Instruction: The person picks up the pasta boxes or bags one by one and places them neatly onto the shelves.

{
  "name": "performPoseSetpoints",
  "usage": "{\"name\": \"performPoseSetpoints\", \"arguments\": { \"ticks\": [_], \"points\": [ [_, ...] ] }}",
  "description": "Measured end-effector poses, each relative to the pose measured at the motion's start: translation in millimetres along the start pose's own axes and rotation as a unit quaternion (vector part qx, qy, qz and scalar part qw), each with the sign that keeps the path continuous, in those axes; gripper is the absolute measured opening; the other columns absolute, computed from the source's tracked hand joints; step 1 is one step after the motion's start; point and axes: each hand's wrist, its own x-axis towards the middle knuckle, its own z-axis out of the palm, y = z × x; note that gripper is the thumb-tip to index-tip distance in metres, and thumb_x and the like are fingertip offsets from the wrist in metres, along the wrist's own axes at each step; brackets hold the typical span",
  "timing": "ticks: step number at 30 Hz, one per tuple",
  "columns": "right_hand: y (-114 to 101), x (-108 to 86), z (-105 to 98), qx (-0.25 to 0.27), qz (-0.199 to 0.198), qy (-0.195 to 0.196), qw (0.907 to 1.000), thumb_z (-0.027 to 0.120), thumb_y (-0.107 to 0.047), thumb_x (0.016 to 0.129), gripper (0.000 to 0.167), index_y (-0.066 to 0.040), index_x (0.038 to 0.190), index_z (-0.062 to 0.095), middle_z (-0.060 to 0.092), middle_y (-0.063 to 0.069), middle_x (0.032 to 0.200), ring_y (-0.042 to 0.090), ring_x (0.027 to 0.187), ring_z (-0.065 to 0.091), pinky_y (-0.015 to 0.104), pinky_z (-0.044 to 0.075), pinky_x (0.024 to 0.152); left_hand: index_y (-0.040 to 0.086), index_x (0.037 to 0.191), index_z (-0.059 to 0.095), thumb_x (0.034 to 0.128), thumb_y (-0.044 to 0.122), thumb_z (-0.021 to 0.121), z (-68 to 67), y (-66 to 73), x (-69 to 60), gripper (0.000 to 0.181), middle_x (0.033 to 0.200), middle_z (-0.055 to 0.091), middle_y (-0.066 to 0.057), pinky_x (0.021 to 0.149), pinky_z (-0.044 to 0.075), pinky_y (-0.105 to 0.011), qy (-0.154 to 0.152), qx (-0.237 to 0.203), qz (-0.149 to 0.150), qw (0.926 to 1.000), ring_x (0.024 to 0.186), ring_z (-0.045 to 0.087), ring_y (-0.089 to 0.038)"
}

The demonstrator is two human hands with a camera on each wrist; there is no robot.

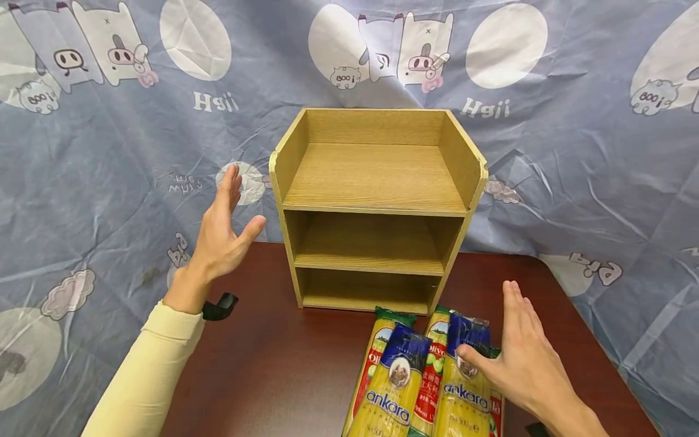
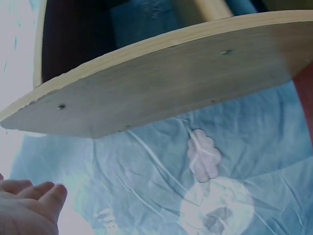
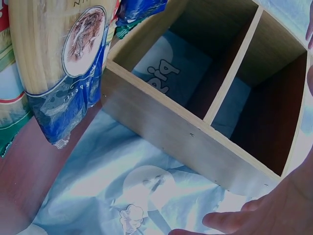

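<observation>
While the right hand (image 1: 526,358) hovers, fingers straight (thumb apart), pasta packets (image 1: 395,382) left of its fingers

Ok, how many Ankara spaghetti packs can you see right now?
2, side by side in front of the wooden shelf unit: the left Ankara pack, and the right Ankara pack, partly behind the right hand in the head view. More could be hidden underneath.

Light is glaring off the cloth (image 1: 273,79) at the head view's top middle, while shadow is dimming the shelf unit (image 1: 374,240) below its top. Both wrist views are looking bluish (and softer), with whitish glare washing out the left one's left edge.
</observation>
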Motion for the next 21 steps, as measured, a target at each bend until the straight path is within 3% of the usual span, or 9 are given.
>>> {"name": "performPoseSetpoints", "arguments": {
  "ticks": [4,7,13,16,21],
  "points": [
    [-1.9,-1.3,-3.2,0.0,0.03,-0.012,0.9995,0.077,-0.067,0.078,0.135,-0.011,0.163,-0.011,-0.001,0.02,0.169,0.051,0.149,0.013,0.078,0.03,0.1,0.004,0.161,0.022,0.0957,0.054,0.063,-1.3,-0.6,16.2,0.092,0.163,0.032,-0.012,0.116,0.033,-0.05,0.003,-0.07,0.01,0.9975,0.148,0.035,-0.027],
    [-2.6,-1.9,-5.4,-0.007,0.055,-0.023,0.9982,0.077,-0.071,0.074,0.14,-0.011,0.162,-0.014,0.004,0.025,0.167,0.055,0.145,0.02,0.082,0.035,0.088,0.002,0.16,0.024,0.0964,0.047,0.065,-1.6,0.1,29.4,0.088,0.161,0.035,-0.017,0.117,0.031,-0.051,0.005,-0.129,0.012,0.9915,0.147,0.035,-0.03],
    [0.8,-10.7,-4.9,0.025,0.123,-0.075,0.9893,0.074,-0.069,0.079,0.139,-0.007,0.159,-0.02,0.007,0.036,0.162,0.063,0.136,0.026,0.082,0.034,0.09,0.002,0.159,0.028,0.0935,0.022,0.069,3.8,1.4,53.6,0.08,0.161,0.034,-0.019,0.121,0.024,-0.048,-0.005,-0.252,-0.016,0.9677,0.15,0.031,-0.029],
    [3.7,-18.1,-0.9,0.049,0.148,-0.099,0.9829,0.073,-0.066,0.082,0.137,-0.003,0.157,-0.022,0.008,0.038,0.16,0.065,0.134,0.027,0.081,0.034,0.093,0.001,0.158,0.029,0.0924,0.015,0.066,8.1,1.0,60.4,0.077,0.162,0.033,-0.017,0.121,0.024,-0.048,-0.015,-0.278,-0.026,0.9602,0.15,0.03,-0.028],
    [7.7,-26.0,4.9,0.094,0.157,-0.104,0.9775,0.075,-0.059,0.085,0.134,-0.001,0.157,-0.021,0.014,0.039,0.158,0.064,0.134,0.029,0.079,0.034,0.095,0.0,0.158,0.029,0.0924,0.014,0.067,11.0,-3.4,64.4,0.076,0.161,0.035,-0.018,0.12,0.027,-0.048,-0.006,-0.311,-0.02,0.9503,0.15,0.029,-0.03]
  ]
}}
